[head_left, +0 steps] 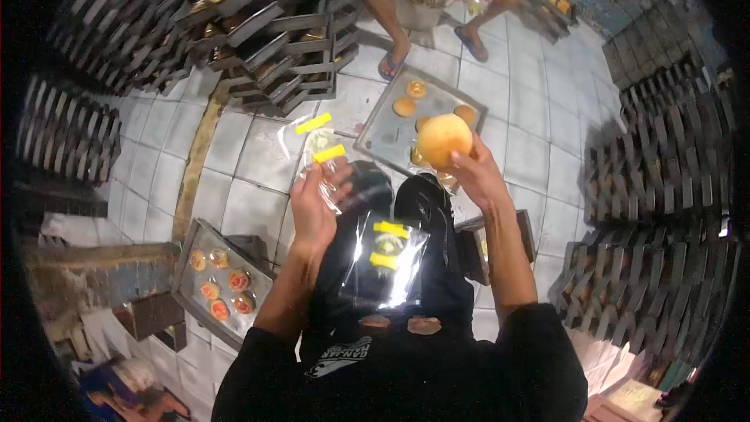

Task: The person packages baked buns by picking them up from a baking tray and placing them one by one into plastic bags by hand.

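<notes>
My right hand (479, 177) is closed around the edge of a round golden bun (444, 139), held up above a metal tray (378, 126). A few smaller-looking buns (404, 106) sit on that tray, partly hidden by the held one. Between the fingers of my left hand (314, 211) is a clear plastic bag (319, 142) with yellow printed bands; its opening is hard to make out. More clear bags (387, 272) of the same print lie flat and shiny on my lap.
Another tray (185, 277) with several wrapped buns (240, 280) stands at the lower left. Dark stacked trays (644, 164) rise on the right, with more at the upper left (273, 47). A person (398, 39) sits opposite, beyond the near tray, on the tiled floor (250, 148).
</notes>
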Tool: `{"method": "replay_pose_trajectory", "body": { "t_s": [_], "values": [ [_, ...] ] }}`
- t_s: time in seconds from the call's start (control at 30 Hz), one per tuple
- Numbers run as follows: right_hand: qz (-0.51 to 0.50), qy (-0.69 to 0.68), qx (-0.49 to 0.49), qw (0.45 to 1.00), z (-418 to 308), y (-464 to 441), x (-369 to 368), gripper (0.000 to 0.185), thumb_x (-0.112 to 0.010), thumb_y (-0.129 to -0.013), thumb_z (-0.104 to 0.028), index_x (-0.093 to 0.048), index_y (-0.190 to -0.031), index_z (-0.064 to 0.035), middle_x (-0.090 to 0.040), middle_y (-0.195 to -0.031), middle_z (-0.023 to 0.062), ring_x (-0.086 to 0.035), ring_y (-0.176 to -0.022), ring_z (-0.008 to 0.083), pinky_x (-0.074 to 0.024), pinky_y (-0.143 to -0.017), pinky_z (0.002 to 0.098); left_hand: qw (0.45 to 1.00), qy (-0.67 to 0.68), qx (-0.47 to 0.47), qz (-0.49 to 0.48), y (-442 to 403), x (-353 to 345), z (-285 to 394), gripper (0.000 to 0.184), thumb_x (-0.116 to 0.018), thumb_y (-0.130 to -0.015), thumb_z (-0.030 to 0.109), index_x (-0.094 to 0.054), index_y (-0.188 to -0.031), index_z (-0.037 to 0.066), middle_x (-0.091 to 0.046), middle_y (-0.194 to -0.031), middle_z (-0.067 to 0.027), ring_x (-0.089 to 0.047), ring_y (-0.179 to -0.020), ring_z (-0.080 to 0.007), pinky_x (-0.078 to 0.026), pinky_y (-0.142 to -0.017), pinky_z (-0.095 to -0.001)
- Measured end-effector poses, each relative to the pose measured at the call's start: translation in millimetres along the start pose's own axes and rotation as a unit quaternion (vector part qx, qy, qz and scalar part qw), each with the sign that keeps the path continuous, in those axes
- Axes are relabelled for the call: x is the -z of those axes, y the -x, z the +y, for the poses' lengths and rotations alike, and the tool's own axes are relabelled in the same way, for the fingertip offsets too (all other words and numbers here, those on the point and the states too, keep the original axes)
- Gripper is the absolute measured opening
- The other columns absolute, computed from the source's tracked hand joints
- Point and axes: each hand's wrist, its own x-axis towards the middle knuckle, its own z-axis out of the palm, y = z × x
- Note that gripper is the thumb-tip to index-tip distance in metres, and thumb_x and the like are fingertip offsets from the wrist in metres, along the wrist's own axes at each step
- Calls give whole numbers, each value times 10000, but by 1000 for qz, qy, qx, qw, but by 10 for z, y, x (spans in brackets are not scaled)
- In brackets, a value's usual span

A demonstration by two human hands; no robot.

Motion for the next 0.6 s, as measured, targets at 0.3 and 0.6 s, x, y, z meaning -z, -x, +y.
{"method": "replay_pose_trajectory", "body": {
  "t_s": [0.3, 0.6],
  "values": [
    [-72, 532, 415, 735, 427, 937, -1049, 416, -741, -749, 68, -617, -1127, -54, -625, -1221, 163, -633, -1143, 384, -521, -998, 412, 995, 53, 69, -44, 80, -294, -221, 206, -652, -982, 145, -599, -1093, -20, -695, -1073, -156, -732, -952, -291, -608, -813, -387],
    [-6, 614, 410, 674, 464, 911, -1323, 468, -707, -794, 33, -576, -1239, -26, -607, -1305, 191, -566, -1279, 395, -365, -1135, 590, 978, 62, 169, -106, 451, -435, -82, 348, -525, -1027, 370, -649, -1217, 106, -715, -1141, -85, -684, -1046, -216, -546, -914, -395]
  ]
}}
